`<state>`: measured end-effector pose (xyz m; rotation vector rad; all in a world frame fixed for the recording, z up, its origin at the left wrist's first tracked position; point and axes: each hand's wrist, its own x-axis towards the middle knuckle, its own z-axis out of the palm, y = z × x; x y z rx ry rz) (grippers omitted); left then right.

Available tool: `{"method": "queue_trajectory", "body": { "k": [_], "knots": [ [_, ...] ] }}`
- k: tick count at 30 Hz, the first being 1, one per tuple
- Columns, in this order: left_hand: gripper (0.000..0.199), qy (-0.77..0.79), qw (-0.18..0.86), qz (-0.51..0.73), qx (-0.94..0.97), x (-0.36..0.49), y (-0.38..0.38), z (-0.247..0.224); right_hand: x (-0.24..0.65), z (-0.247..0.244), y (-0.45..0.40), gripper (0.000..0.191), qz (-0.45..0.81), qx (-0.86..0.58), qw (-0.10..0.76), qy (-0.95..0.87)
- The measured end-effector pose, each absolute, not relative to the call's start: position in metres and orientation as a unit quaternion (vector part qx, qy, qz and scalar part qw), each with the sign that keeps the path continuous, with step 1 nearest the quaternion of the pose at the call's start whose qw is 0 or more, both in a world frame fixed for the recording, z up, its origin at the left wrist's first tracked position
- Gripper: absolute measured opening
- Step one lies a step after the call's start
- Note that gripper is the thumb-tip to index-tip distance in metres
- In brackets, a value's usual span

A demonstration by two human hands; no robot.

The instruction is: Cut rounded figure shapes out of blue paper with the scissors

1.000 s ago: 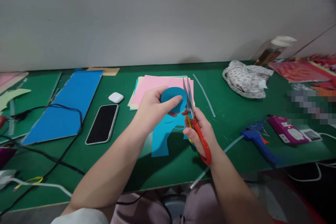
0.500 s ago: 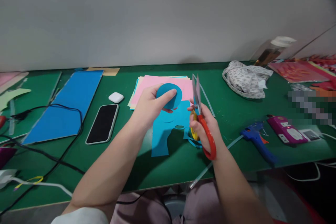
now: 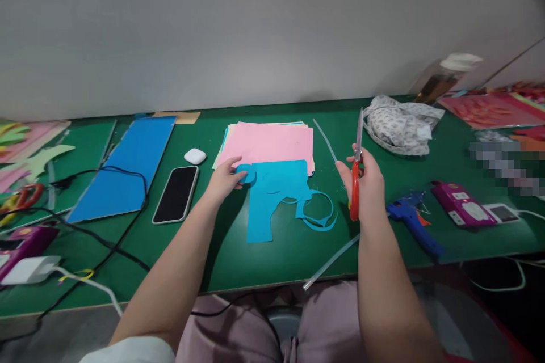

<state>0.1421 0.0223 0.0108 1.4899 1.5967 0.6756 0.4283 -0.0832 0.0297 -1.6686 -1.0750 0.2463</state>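
Observation:
My left hand [image 3: 222,181] pinches a small blue paper disc [image 3: 248,173] at the left edge of a blue paper sheet [image 3: 260,210]. That sheet has curved cut-outs and overlaps a stack of coloured paper, pink on top [image 3: 272,142]. Thin curled blue offcuts [image 3: 328,226] lie at the sheet's right side. Farther right, my right hand [image 3: 371,181] is closed around red-handled scissors [image 3: 355,187], held off to the side with the blades pointing up and away. A clear glue stick [image 3: 326,142] lies between the stack and this hand.
To the left are a phone [image 3: 176,195], a white case [image 3: 195,156], a blue board [image 3: 128,164] and black cables [image 3: 119,261]. At right lie a blue glue gun [image 3: 415,224], a purple device [image 3: 462,204], a patterned cloth [image 3: 398,125] and a bottle [image 3: 443,79].
My left hand has moved left and down with the paper disc, from above the stack to the sheet's edge. My right hand has carried the scissors to the right, away from the papers.

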Motion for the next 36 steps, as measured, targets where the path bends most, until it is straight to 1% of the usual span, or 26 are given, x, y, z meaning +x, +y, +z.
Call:
{"method": "queue_trajectory", "body": {
  "k": [2, 5, 10, 16, 19, 21, 24, 27, 29, 31, 36],
  "knots": [
    [0.05, 0.649, 0.394, 0.239, 0.605, 0.129, 0.021, 0.007, 0.433, 0.028, -0.082, 0.059, 0.11, -0.702, 0.544, -0.446],
    [0.046, 0.659, 0.371, 0.194, 0.625, 0.115, 0.018, 0.006, 0.435, 0.027, -0.082, 0.059, 0.123, -0.696, 0.558, -0.435],
    [0.046, 0.655, 0.31, 0.14, 0.675, 0.106, 0.016, 0.009, 0.432, 0.028, -0.083, 0.059, 0.132, -0.69, 0.558, -0.442],
    [0.049, 0.613, 0.18, 0.158, 0.753, 0.122, 0.031, 0.025, 0.431, 0.031, -0.084, 0.063, 0.131, -0.667, 0.584, -0.444],
    [0.052, 0.56, 0.166, 0.13, 0.802, 0.14, 0.046, 0.035, 0.433, 0.029, -0.083, 0.065, 0.141, -0.655, 0.584, -0.458],
    [0.055, 0.512, 0.183, 0.076, 0.836, 0.152, 0.059, 0.038, 0.434, 0.026, -0.082, 0.066, 0.133, -0.656, 0.572, -0.474],
    [0.069, 0.45, 0.2, -0.019, 0.87, 0.167, 0.077, 0.037, 0.436, 0.02, -0.08, 0.065, 0.108, -0.662, 0.557, -0.49],
    [0.089, 0.419, 0.186, -0.091, 0.884, 0.177, 0.087, 0.034, 0.437, 0.016, -0.079, 0.062, 0.092, -0.668, 0.55, -0.492],
    [0.097, 0.409, 0.169, -0.126, 0.888, 0.182, 0.088, 0.033, 0.438, 0.016, -0.079, 0.062, 0.087, -0.671, 0.546, -0.495],
    [0.099, 0.4, 0.15, -0.146, 0.892, 0.186, 0.086, 0.033, 0.438, 0.016, -0.079, 0.063, 0.083, -0.672, 0.542, -0.497],
    [0.094, 0.382, 0.12, -0.161, 0.902, 0.193, 0.084, 0.031, 0.437, 0.022, -0.081, 0.065, 0.086, -0.672, 0.553, -0.485]
  ]
}}
